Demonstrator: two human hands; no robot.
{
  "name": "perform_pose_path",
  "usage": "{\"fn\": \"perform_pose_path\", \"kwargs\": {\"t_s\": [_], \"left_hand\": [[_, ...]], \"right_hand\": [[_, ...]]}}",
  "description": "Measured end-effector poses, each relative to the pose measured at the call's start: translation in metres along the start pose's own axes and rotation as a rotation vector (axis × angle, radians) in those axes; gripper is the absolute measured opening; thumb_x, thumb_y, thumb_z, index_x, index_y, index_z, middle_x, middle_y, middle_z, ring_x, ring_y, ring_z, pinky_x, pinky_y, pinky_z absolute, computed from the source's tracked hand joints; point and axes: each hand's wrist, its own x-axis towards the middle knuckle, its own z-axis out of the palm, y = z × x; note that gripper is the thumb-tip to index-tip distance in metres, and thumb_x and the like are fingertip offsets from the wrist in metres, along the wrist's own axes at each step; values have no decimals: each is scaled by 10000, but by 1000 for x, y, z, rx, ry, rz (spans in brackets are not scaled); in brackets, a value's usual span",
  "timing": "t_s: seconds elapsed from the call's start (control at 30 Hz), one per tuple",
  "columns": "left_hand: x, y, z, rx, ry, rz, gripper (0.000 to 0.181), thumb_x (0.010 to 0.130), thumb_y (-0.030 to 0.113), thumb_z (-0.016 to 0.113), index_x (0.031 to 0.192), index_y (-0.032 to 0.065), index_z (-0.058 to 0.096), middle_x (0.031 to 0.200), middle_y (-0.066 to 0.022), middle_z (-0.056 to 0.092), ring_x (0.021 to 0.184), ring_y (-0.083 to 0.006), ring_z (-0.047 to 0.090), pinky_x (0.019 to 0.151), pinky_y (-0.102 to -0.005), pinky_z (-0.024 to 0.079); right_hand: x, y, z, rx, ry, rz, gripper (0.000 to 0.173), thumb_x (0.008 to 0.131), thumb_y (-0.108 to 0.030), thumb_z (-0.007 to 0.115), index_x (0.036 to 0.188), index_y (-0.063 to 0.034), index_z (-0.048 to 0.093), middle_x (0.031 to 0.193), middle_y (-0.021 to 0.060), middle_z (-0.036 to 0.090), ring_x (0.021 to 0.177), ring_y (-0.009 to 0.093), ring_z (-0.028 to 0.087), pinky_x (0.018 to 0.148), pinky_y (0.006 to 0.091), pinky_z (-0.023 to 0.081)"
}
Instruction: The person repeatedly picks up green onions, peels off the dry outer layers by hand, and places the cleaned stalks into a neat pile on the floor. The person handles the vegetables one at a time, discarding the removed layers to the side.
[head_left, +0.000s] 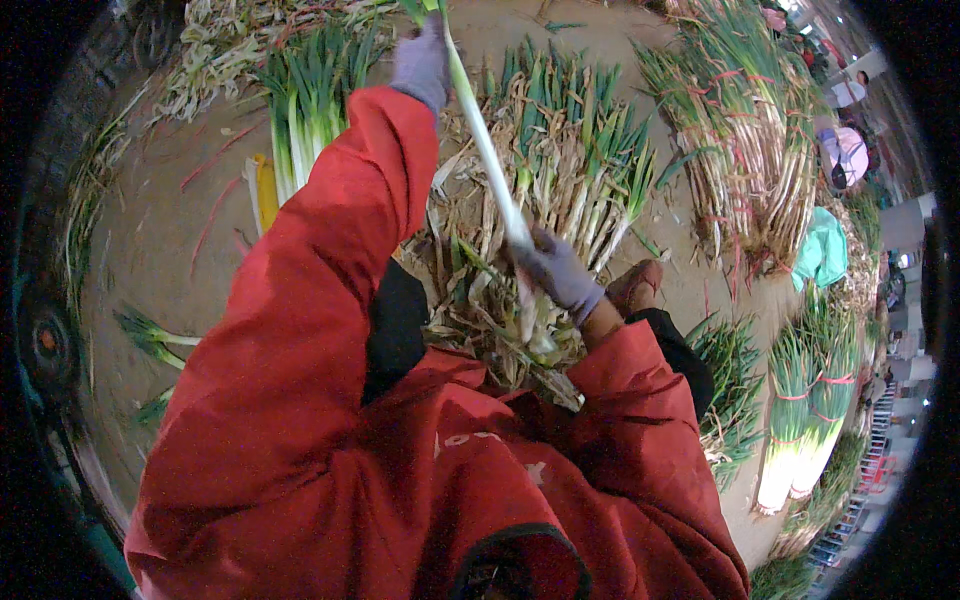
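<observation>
One long green onion with a white stalk slants between my two gloved hands. My left hand, in a pale grey-purple glove, grips its green upper end at the top of the view. Around its lower end is my right hand, gloved alike; the root tip is blurred. Beneath and beyond my right hand lies a spread of untrimmed green onions with dry brown leaves. Peeled husks are heaped between my legs. Beside my left forearm lie cleaned green onions with white stalks.
Tied bundles of unpeeled onions lie at the upper right, near a green plastic bag. Clean tied bundles are at the lower right. Discarded leaves cover the upper left floor. Another person is at the far right.
</observation>
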Motion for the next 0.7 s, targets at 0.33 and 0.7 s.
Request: {"fn": "perform_pose_path", "kwargs": {"t_s": [0.33, 0.7], "left_hand": [[-31, -7, 26, -142, -174, -164, 230, 751, 247, 580, 729, 40, 484, 561, -41, 487, 438, -153, 467, 374, -278, 388], [54, -15, -22, -25, 221, 309, 204, 777, 221, 568, 759, 39, 476, 520, -12, 434, 415, -121, 395, 383, -283, 336]], "right_hand": [[-1, -36, 2, 169, 99, -129, 343, 834, -384, 376, 902, -70, 494, 594, 45, 518, 456, 138, 485, 414, 239, 384], [-127, 84, -14, -1135, -402, 380, 327, 791, -256, 477, 1025, -28, 491, 903, 186, 544, 804, 339, 524, 698, 375, 433]]}}
